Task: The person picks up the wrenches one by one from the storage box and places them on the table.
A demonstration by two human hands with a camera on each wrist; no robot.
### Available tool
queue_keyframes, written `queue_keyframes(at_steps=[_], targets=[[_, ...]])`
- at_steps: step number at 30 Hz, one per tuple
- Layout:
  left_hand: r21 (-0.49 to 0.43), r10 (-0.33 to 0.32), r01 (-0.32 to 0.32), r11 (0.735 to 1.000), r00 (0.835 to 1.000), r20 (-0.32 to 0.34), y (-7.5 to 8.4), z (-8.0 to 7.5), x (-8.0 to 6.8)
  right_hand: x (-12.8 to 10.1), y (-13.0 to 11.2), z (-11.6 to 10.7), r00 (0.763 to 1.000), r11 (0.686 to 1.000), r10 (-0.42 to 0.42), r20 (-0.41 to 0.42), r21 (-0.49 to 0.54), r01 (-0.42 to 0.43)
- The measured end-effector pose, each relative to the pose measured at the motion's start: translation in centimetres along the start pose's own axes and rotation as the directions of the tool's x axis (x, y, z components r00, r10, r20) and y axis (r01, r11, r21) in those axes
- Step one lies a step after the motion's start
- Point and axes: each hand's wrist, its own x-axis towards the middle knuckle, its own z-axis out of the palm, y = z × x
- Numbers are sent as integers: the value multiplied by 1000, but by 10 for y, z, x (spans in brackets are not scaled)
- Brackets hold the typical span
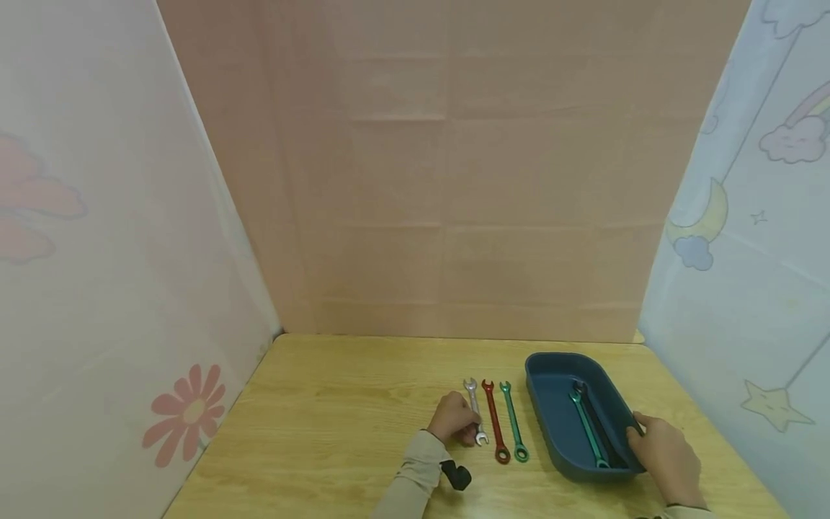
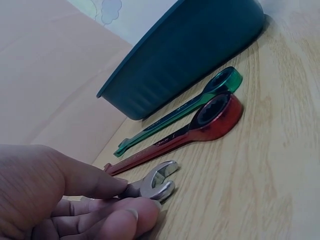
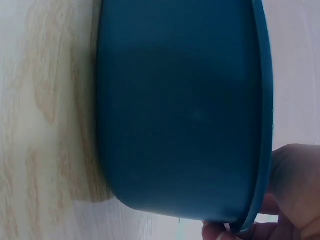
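My left hand [image 1: 456, 417] pinches a silver open-ended wrench [image 1: 472, 396] between thumb and fingers near its lower end. In the left wrist view the open jaw of that silver wrench [image 2: 159, 181] sticks out past my fingertips. Just right of it lie a red ratchet wrench [image 1: 496, 422] and a green ratchet wrench [image 1: 514, 422], side by side. My right hand [image 1: 668, 454] grips the near right rim of a dark blue bin [image 1: 558, 411], thumb on one side and fingers on the other. Inside the bin rest another green wrench [image 1: 588, 429] and a black wrench [image 1: 603, 425].
The wooden table [image 1: 324, 404] carries everything. A plain beige cloth [image 1: 454, 180] hangs behind it, and patterned white cloths stand at the left [image 1: 97, 288] and right [image 1: 765, 274] sides.
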Motion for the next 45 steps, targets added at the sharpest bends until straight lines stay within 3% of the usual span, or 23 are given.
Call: queue_keyframes(at_steps=[16,28,33,38,45], targets=[[1,-22,22,1000,1000,-11,7,-2,-4,6,5,-7,997,994,-78,17,78,76],[52,77,-72,996,991,-112,12,-2,-2,7,3,-13,994,994,-105,40,34,104],[27,115,-113,993,985,-129,15,-3,-4,8,3,-11,992,992,-123,30,11,123],[-22,125,-129,991,984,-130,17,-5,-7,6,5,-8,991,990,-137,-1,17,137],[-8,155,-158,987,978,-141,23,-6,-8,4,5,-4,982,985,-169,-84,19,171]])
